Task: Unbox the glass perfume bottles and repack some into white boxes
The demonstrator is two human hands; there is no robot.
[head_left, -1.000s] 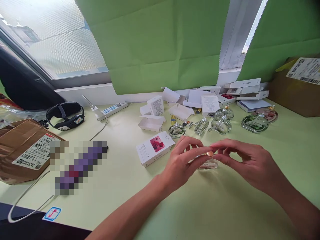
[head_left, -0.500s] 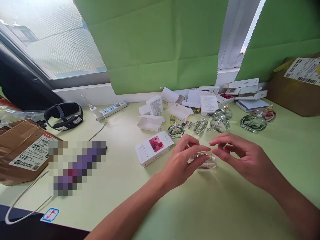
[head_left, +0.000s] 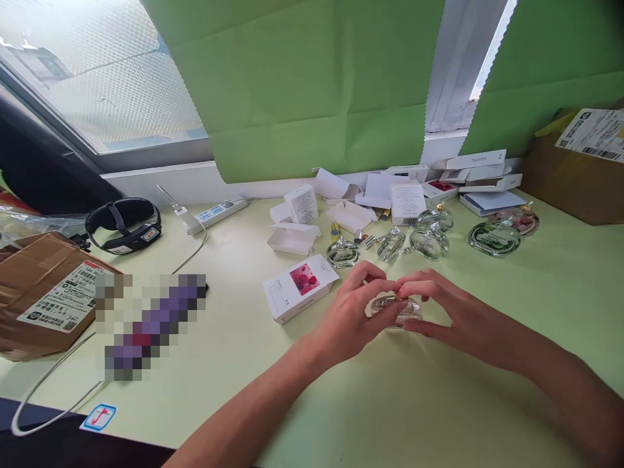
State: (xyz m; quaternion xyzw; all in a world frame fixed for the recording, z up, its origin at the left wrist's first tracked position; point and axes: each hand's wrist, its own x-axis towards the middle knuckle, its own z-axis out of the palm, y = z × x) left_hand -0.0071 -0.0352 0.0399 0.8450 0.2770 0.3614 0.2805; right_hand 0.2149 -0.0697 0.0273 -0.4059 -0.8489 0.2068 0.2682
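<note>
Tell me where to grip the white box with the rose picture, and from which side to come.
Grip the white box with the rose picture across its two long sides, coming from above. It lies flat on the table, long and low, with bare table in front and to its left. The left hand is nearest, but both hands are on the glass bottle.

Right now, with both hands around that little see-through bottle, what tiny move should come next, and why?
Probably a gentle press or twist at the bottle's top. The left hand steadies the small round clear glass bottle on the pale green table, and the right hand has its fingertips meeting at the top, where the cap would sit. The cap itself is hidden.
</note>
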